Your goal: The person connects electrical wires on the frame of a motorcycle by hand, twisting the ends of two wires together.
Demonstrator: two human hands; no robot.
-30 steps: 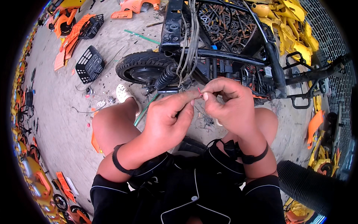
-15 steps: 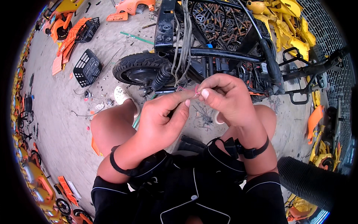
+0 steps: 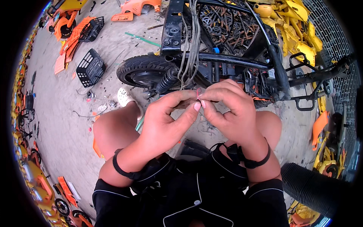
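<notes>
Between my fingertips is a thin pink strand point(image 3: 197, 93), perhaps a wire or string; most of it is hidden by the fingers. My left hand point(image 3: 166, 115) pinches it with thumb and index finger. From the other side my right hand point(image 3: 231, 106) closes its thumb and forefinger on the same strand, and the tips of both hands nearly touch. Just beyond them stands a black scooter frame point(image 3: 234, 56) with a rear wheel point(image 3: 141, 70) and a coil shock absorber point(image 3: 167, 81). Grey cables point(image 3: 190, 41) hang down from the frame close to my fingers.
Rusty metal parts point(image 3: 227, 26) are heaped behind the frame. Yellow plastic panels point(image 3: 302, 34) pile up at the far right. A black basket point(image 3: 90, 68) and orange panels point(image 3: 70, 45) lie to the left. A black ribbed hose or cylinder point(image 3: 312, 185) is beside my right elbow.
Both hands have shifted slightly, with the right thumb now meeting the left thumb and the right fingers reaching over the strand. The surroundings sit slightly differently in the view.
</notes>
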